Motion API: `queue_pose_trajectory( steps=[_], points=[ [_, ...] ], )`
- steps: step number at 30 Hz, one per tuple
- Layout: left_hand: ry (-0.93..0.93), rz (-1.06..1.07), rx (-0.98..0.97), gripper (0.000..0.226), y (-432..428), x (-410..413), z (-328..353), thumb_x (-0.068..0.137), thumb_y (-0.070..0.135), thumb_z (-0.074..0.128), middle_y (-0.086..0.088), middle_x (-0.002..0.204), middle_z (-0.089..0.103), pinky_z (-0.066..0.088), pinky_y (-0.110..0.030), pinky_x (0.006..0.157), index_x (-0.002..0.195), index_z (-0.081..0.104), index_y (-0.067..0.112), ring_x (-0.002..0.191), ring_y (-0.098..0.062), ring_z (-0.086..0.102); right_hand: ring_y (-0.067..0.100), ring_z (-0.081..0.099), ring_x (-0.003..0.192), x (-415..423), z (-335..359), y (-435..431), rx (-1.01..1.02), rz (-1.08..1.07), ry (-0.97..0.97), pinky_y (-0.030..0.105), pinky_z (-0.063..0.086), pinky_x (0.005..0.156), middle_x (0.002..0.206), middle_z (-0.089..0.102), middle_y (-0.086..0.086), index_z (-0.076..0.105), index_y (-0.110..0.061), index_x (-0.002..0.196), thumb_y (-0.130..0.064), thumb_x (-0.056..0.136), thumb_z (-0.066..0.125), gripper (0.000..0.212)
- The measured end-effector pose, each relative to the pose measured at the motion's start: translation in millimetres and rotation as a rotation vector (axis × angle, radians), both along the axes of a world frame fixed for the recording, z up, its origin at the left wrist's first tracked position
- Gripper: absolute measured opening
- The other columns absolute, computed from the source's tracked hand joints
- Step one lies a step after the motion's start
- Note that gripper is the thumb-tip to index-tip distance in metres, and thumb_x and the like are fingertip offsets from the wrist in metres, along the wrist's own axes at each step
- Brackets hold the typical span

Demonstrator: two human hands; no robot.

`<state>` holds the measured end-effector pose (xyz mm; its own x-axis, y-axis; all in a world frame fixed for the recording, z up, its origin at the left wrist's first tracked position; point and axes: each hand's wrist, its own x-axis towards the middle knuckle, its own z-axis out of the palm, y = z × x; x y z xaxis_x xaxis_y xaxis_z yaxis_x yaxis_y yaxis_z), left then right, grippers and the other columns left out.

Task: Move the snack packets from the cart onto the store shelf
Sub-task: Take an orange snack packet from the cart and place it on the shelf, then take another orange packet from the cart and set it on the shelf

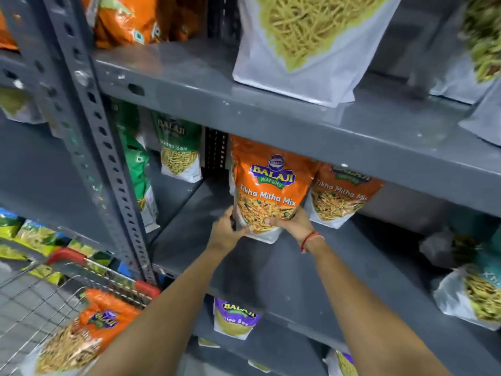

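An orange Tikha Mitha Mix packet (pixel 267 185) stands upright on the grey middle shelf (pixel 271 267). My left hand (pixel 226 232) grips its lower left edge and my right hand (pixel 294 222) grips its lower right corner. A second orange packet of the same kind (pixel 341 194) stands just to its right, further back. In the wire cart (pixel 40 299) at lower left lies another orange packet (pixel 89 329), flat on its back.
The slotted grey upright post (pixel 89 126) rises left of my hands. Green sev packets (pixel 177 147) stand at the shelf's back left. White pouches (pixel 298 50) fill the upper shelf, whose front lip hangs over the orange packets. Purple Aloo Sev packet (pixel 235 318) sits below.
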<state>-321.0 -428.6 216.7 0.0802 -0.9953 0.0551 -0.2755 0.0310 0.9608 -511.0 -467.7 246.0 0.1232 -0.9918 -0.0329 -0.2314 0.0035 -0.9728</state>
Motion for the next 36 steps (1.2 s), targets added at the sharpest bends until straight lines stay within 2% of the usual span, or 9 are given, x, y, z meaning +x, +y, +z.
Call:
queue_pose_trajectory(
  steps=[8,15,20,24,27,30,33,35,36],
  points=[
    [0.080,0.091,0.064,0.031,105,68,3,0.078,0.014,0.072,-0.007,0.104,0.070,0.049,-0.013,0.079,0.109,0.064,0.011,0.081,-0.001,0.064,0.010,0.056,0.092,64,-30,108,-0.179,-0.678,-0.227,0.033,0.048,0.083,0.111,0.060,0.008,0.056,-0.018,0.110,-0.008,0.070,0.079,0.047],
    [0.149,0.671,0.191,0.015,244,212,-59,0.085,0.005,0.062,-0.008,0.077,0.067,0.045,-0.003,0.057,0.098,0.067,0.001,0.056,0.006,0.061,-0.006,0.059,0.075,210,-56,192,-0.195,-0.121,-0.061,0.006,0.046,0.062,0.096,0.062,0.007,0.060,-0.027,0.092,-0.006,0.079,0.071,0.027],
    [0.144,0.886,0.475,0.026,306,280,-135,0.085,0.013,0.064,-0.027,0.097,0.068,0.051,-0.040,0.085,0.101,0.063,-0.008,0.092,-0.034,0.064,0.022,0.053,0.088,315,-98,223,0.379,0.203,0.005,0.034,0.046,0.085,0.095,0.060,0.013,0.062,0.003,0.099,-0.002,0.081,0.066,0.019],
    [0.043,0.788,0.682,0.048,318,309,-174,0.085,0.030,0.064,-0.027,0.114,0.063,0.047,-0.046,0.094,0.115,0.057,-0.007,0.109,-0.038,0.060,0.028,0.056,0.100,361,-143,237,0.945,0.190,0.080,0.037,0.045,0.092,0.108,0.052,0.014,0.059,-0.003,0.100,-0.005,0.092,0.047,0.014],
    [-0.125,0.701,0.778,0.065,306,322,-190,0.084,0.042,0.062,-0.027,0.130,0.055,0.039,-0.040,0.099,0.127,0.049,-0.004,0.122,-0.037,0.050,0.019,0.050,0.066,359,-162,240,1.047,0.210,0.187,0.030,0.048,0.069,0.084,0.052,0.011,0.052,-0.003,0.080,-0.008,0.082,0.055,0.005],
    [-0.327,0.564,0.791,0.077,283,340,-216,0.081,0.046,0.063,-0.024,0.142,0.041,0.033,-0.040,0.107,0.137,0.036,0.001,0.131,-0.036,0.039,0.013,0.039,0.055,381,-189,232,1.112,0.151,0.167,0.022,0.045,0.048,0.060,0.036,0.006,0.037,-0.005,0.062,-0.047,0.026,0.082,0.071],
    [-0.525,0.336,0.702,0.092,245,359,-242,0.072,0.050,0.070,-0.018,0.146,0.036,0.034,-0.043,0.109,0.142,0.029,0.006,0.133,-0.033,0.036,0.017,0.044,0.067,403,-223,216,1.153,-0.028,0.128,0.029,0.048,0.065,0.071,0.039,0.007,0.043,-0.008,0.077,-0.041,0.082,0.062,0.039],
    [-0.614,0.151,0.729,0.106,219,368,-257,0.067,0.051,0.073,-0.015,0.151,0.028,0.032,-0.046,0.111,0.146,0.016,0.009,0.137,-0.031,0.032,0.020,0.046,0.058,408,-252,208,1.141,-0.037,0.106,0.025,0.045,0.053,0.066,0.044,0.008,0.041,-0.008,0.069,-0.004,0.064,0.055,0.015],
    [-0.682,0.071,0.765,0.114,209,372,-264,0.065,0.052,0.074,-0.014,0.153,0.024,0.029,-0.048,0.113,0.147,0.009,0.009,0.139,-0.030,0.029,0.018,0.050,0.049,408,-263,205,1.155,-0.034,0.091,0.020,0.044,0.044,0.054,0.047,0.012,0.037,-0.010,0.064,-0.036,0.057,0.076,0.047]
  ],
)
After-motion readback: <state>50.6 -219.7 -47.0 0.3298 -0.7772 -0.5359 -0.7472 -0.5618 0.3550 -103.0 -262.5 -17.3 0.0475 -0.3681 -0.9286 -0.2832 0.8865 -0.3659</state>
